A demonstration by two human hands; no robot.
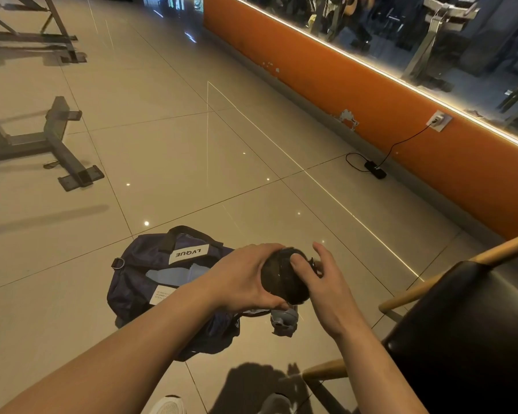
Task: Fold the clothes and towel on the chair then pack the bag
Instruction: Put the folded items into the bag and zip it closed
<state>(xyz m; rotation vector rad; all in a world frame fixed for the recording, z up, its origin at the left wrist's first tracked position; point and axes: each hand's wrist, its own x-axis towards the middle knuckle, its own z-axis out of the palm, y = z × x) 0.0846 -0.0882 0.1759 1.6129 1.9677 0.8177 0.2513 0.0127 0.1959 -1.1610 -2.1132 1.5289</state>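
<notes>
A navy duffel bag (150, 276) with a white "LVQUE" label lies open on the tiled floor. Above its right end my left hand (240, 279) grips a dark rolled bundle of cloth (281, 279). My right hand (323, 282) is at the bundle's right side, its thumb pressing on the top and its fingers spread; it may pinch a small dark piece there. A grey-blue item (284, 319) hangs just below the bundle; I cannot tell what it is. The black chair seat (467, 324) with a wooden frame is at the lower right.
An orange wall panel (401, 115) with a mirror above runs along the right. A black cable and charger (374, 168) lie on the floor by the wall socket. Grey metal gym bench frames (51, 144) stand at the left. My white shoe (168, 406) shows at the bottom edge.
</notes>
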